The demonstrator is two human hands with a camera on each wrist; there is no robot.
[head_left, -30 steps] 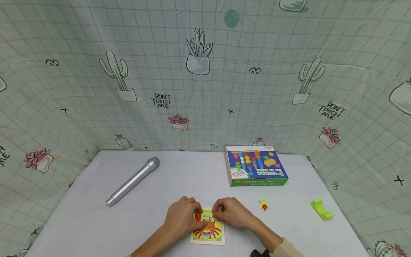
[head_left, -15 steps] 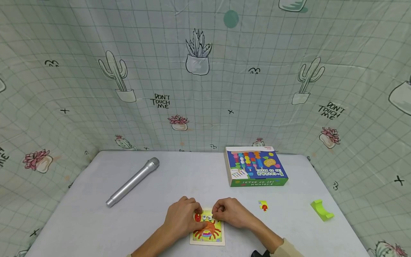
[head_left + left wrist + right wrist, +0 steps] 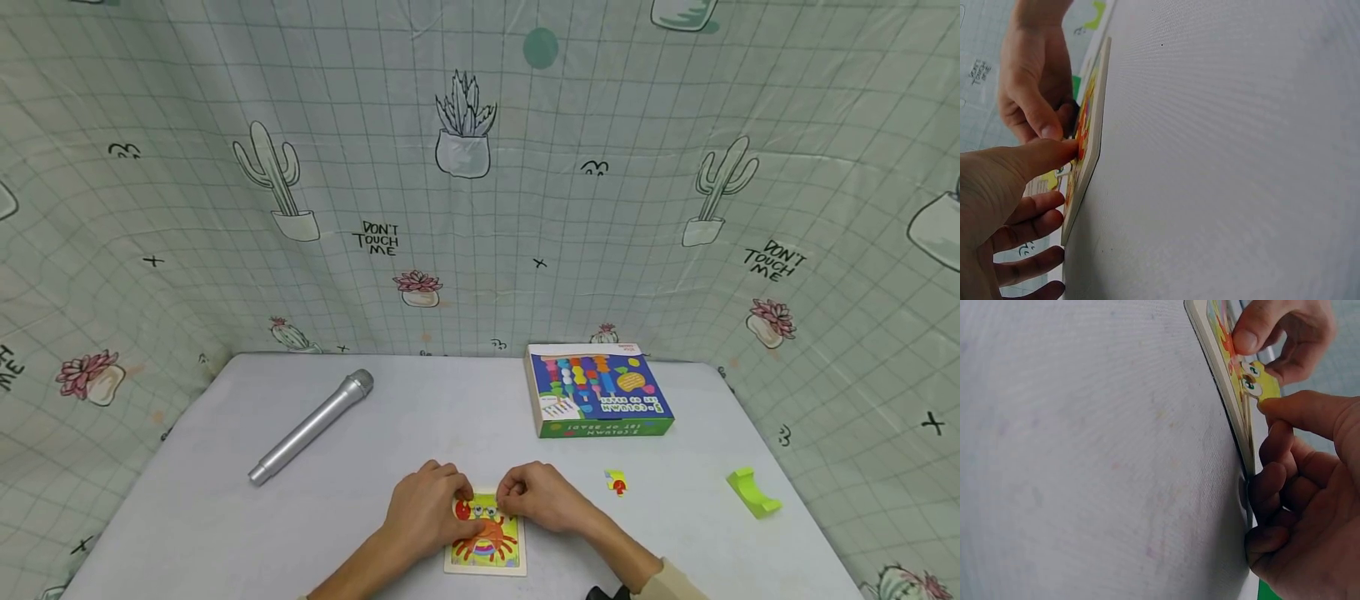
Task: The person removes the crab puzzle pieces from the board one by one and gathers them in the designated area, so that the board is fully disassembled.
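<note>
Between left grip [image 3: 427, 508] and right grip [image 3: 543, 496], our crab puzzle [image 3: 487, 552]

We have the puzzle flat on the white tabletop [image 3: 217, 533]. At its left side, our left grip is spread: the thumb presses on the crab, and the fingers, apart from the thumb, reach the far left corner. At the far right corner, our right grip has thumb and forefinger together, pinching the yellow eye piece [image 3: 1264, 385], with the other fingers curled in. That piece looks tilted up from the puzzle, its eye side lower. One left finger is close to it; we cannot tell whether they touch.

Just to the right of our right grip lies a loose piece [image 3: 617, 482], yellow with red. Farther right is a curved green block [image 3: 753, 493]. Beyond that grip we see a box [image 3: 600, 392] with beads pictured on top. Beyond our left grip, off to its left, a silver mic [image 3: 311, 429] lies slantwise. Well beyond both grips rises a cactus-print cloth [image 3: 487, 212].
</note>
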